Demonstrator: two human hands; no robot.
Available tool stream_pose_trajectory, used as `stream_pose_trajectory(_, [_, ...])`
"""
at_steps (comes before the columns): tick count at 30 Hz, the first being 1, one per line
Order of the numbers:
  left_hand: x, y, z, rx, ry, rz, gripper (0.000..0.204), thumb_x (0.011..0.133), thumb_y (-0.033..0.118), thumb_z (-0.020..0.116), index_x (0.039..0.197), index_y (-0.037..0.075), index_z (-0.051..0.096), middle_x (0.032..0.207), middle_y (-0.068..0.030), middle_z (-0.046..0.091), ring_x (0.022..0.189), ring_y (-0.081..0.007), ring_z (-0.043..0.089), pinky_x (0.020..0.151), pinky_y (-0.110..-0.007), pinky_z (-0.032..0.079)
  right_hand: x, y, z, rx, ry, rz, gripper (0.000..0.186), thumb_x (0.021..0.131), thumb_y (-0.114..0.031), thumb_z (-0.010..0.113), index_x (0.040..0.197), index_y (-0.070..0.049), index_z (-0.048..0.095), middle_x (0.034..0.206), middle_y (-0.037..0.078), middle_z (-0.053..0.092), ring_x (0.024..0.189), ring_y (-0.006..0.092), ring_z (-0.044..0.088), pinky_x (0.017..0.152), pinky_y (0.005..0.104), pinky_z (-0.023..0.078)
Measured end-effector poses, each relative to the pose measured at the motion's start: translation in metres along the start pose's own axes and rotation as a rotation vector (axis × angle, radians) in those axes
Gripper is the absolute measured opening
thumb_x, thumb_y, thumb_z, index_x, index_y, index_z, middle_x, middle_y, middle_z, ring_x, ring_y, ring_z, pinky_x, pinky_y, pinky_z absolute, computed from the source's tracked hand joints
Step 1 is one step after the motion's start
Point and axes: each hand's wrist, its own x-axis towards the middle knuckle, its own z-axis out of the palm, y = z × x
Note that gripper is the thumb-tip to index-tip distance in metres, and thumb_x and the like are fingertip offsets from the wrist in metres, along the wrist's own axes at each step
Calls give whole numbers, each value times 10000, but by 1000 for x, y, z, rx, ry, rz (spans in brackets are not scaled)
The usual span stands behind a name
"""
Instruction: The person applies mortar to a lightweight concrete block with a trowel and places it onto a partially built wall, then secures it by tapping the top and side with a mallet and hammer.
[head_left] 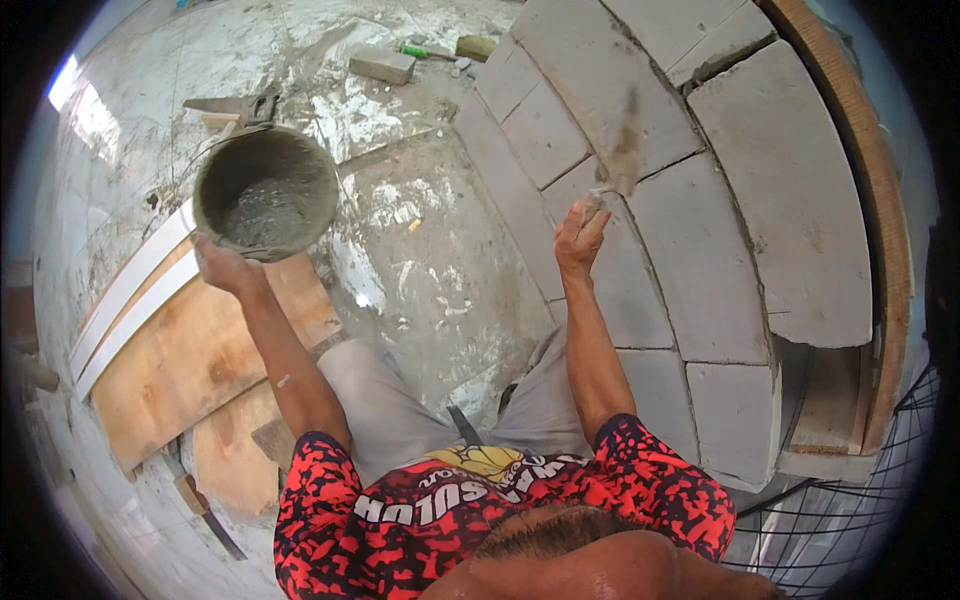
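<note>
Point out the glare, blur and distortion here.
In the head view, glare whitens the floor at upper left; in the same head view, the trowel looks blurred; the head view's fisheye bows the wooden strip at right, and its rim falls to black.

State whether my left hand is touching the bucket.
Touching. The head view shows the left hand against the lower-left rim of the bucket, with no gap between them.

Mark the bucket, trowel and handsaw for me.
Bucket (316,180): head view, inner wall, right side.
Trowel (627,155): head view, on the blade, which is blurred.
Handsaw (222,104): head view, on the blade, left of its handle.
</note>
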Motion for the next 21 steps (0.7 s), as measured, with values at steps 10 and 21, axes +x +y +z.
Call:
stream_pose_trajectory(10, [53, -25, -82, 75, 235, -131, 377, 927, 239, 476, 1096, -87, 560, 1085, -135, 570, 965, -227, 543, 868, -340, 448, 19, 1, 24, -10, 117, -133, 446, 929, -369, 499, 1096, 41, 442, 830, 231, 615, 802, 417, 603, 699, 469, 456])
stream_pose_trajectory(21, [40, -29, -78, 31, 134, -120, 347, 910, 254, 468, 1048, -46, 572, 1036, -125, 583, 920, -256, 577, 804, -403, 504, 52, -3, 46, -214, -146, 69, 425, 886, -324, 556, 1086, 25, 420, 874, 307, 597, 867, 501, 570, 726, 503, 458])
